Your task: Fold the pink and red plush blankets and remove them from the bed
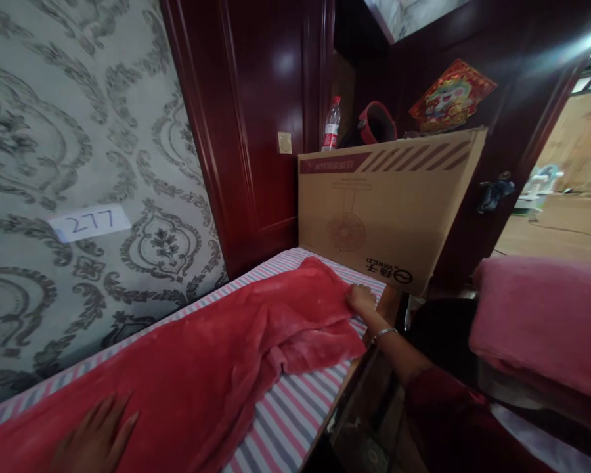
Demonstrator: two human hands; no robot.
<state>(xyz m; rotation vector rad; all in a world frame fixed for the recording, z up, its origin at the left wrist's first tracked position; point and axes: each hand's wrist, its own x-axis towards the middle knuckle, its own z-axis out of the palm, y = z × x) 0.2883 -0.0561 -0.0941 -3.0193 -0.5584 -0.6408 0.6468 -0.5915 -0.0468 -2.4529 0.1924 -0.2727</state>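
A red fleece blanket (217, 355) lies spread along a bed with a pink, grey and white striped sheet (285, 414). My left hand (96, 437) rests flat on the blanket at the near end, fingers apart. My right hand (360, 299), a bangle on its wrist, grips the blanket's far edge close to a large cardboard box (389, 203) standing at the end of the bed.
A patterned grey wall panel (79, 164) with a "277" label (89, 222) runs along the bed's left side. Dark red wood panelling (256, 118) stands behind. A water bottle (331, 125) sits behind the box. A folded pink blanket (542, 315) lies at right.
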